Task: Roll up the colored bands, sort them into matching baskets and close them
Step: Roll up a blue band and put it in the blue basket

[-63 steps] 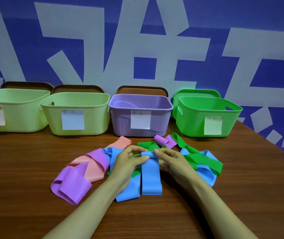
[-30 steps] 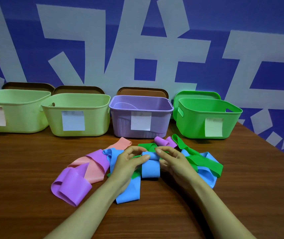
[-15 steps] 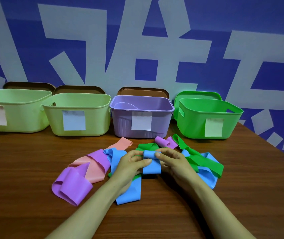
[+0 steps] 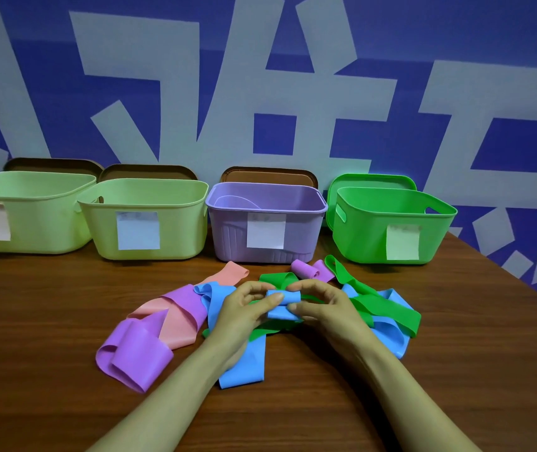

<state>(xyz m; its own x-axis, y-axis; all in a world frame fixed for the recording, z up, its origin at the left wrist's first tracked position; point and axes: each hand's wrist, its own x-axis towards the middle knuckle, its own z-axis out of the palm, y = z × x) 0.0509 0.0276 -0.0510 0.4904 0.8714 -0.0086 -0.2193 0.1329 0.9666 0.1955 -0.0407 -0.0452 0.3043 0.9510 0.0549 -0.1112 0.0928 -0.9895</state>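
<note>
My left hand [image 4: 242, 313] and my right hand [image 4: 324, 308] pinch a blue band [image 4: 283, 305] from both sides; it is almost wholly rolled into a short roll, with a small tail below. Under the hands lie more loose bands: another blue band [image 4: 242, 370], a green band [image 4: 384, 309], a purple band [image 4: 136, 353], a pink band [image 4: 176, 327] and a small rolled purple band [image 4: 308, 269]. Behind them stand open baskets: two pale green baskets [image 4: 32, 223] [image 4: 176, 220], a purple basket [image 4: 299, 223] and a bright green basket [image 4: 368, 230].
Each basket bears a paper label on its front. Brown lids [image 4: 268, 175] lean against the wall behind the pale green and purple baskets, a green lid [image 4: 371, 181] behind the green one. The wooden table [image 4: 456, 370] ends at the right, near the green basket.
The flat tail of the blue band has shortened as both hands rolled it up; the roll between my fingers has grown thicker. The other bands and baskets have not moved.
</note>
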